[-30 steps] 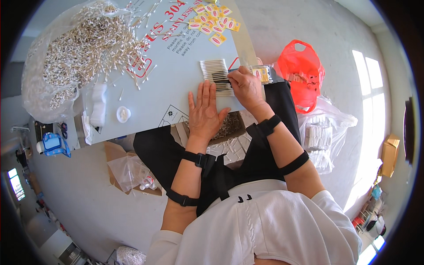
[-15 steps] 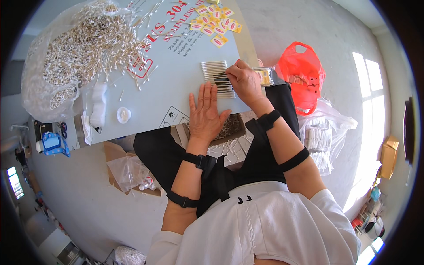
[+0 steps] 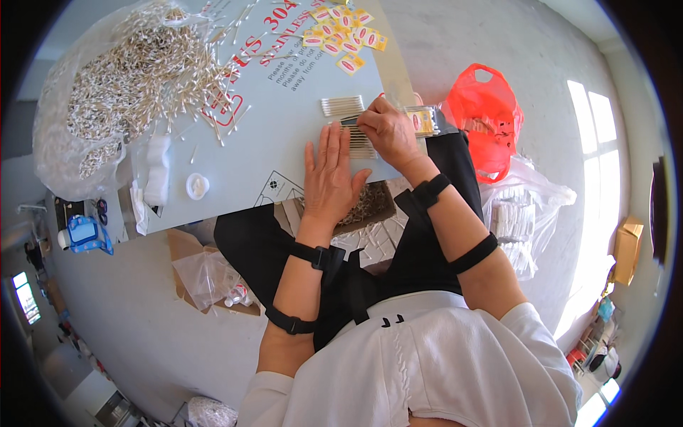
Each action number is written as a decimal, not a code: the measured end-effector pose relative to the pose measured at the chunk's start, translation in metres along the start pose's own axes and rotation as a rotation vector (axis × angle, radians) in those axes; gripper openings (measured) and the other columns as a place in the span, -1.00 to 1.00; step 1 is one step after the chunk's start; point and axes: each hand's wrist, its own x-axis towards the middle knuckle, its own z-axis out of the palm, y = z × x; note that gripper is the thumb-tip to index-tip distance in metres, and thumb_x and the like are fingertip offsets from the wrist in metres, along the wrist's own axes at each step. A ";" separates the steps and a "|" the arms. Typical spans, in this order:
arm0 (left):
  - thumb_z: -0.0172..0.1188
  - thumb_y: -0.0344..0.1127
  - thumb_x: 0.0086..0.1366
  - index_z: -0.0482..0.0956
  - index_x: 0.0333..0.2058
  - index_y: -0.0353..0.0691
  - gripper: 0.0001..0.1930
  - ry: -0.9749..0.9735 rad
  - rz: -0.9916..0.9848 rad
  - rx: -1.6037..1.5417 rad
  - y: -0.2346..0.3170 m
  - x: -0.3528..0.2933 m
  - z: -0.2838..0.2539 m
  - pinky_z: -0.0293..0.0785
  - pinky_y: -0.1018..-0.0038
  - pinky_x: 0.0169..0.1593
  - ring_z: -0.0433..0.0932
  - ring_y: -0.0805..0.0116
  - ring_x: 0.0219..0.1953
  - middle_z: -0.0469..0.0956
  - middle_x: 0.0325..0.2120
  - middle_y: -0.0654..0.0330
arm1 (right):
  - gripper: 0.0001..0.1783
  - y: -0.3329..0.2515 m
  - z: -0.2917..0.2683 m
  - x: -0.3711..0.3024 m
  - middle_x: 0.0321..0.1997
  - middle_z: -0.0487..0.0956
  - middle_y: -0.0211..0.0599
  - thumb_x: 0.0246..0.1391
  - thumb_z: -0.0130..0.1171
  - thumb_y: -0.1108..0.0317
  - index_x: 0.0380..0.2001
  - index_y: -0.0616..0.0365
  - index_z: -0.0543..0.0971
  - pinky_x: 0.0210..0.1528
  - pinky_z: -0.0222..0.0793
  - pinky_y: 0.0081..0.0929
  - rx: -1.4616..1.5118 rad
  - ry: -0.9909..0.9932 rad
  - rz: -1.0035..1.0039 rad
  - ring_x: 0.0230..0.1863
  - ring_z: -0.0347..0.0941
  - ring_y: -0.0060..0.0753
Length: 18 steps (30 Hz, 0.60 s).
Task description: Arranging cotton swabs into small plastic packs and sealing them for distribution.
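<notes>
Now parted in two on the table [image 3: 263, 146], after lying as one row half a second ago: upper swabs [image 3: 341, 106] and lower swabs [image 3: 361, 142]. Upper band just beyond the lower swabs, sticks side by side, with a narrow gap between. At the far edge of the lower swabs, in that gap, a dark strip [image 3: 348, 122], seen lying across the middle of the row in the picture before.

Strip apparently pinched between thumb and fingers of the right hand [image 3: 395, 135], at the right end of the lower swabs. Cannot tell its full shape, mostly covered by the knuckles. At the left end of the lower swabs, on their near side, the left hand [image 3: 329, 178], laid flat with fingers spread, hardly shifted; probably steadying the row during the split.

By judgement, a batch now divided off from the rest, and still neatly parallel. Lower swabs partly covered by the hands, so impossible to count.

Right of the lower swabs, past the right hand, a clear box [image 3: 427, 122] of swabs. Well beyond the lower swabs, yellow cards [image 3: 345, 35]; far to their left, a loose heap [image 3: 142, 78] of swabs and, nearer, a white cup [image 3: 198, 185]. No clear change among these.
</notes>
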 end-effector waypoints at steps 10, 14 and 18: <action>0.24 -0.06 0.21 0.09 0.35 -0.29 -0.17 -0.086 -0.009 0.029 -0.001 0.007 0.009 -0.19 0.03 0.43 -0.06 0.14 0.45 0.01 0.40 0.06 | -0.95 0.007 0.005 0.019 -0.38 0.49 -0.31 -0.12 0.28 0.40 -0.53 0.07 0.59 -0.30 0.47 -0.24 -0.008 -0.021 -0.027 -0.28 0.53 -0.15; 0.23 -0.03 0.22 0.07 0.35 -0.30 -0.16 -0.089 -0.009 0.037 0.000 0.007 0.010 -0.19 0.03 0.43 -0.06 0.13 0.45 0.01 0.40 0.06 | -0.94 0.012 0.011 0.030 -0.38 0.48 -0.31 -0.13 0.28 0.41 -0.53 0.06 0.59 -0.29 0.47 -0.24 -0.026 -0.057 -0.022 -0.27 0.53 -0.15; 0.21 -0.03 0.22 0.06 0.36 -0.29 -0.15 -0.096 -0.014 0.048 0.003 0.008 0.010 -0.20 0.02 0.43 -0.07 0.10 0.45 0.01 0.40 0.05 | -0.94 0.017 0.010 0.046 -0.37 0.49 -0.29 -0.11 0.29 0.42 -0.50 0.08 0.59 -0.28 0.46 -0.25 -0.018 -0.082 -0.015 -0.29 0.52 -0.12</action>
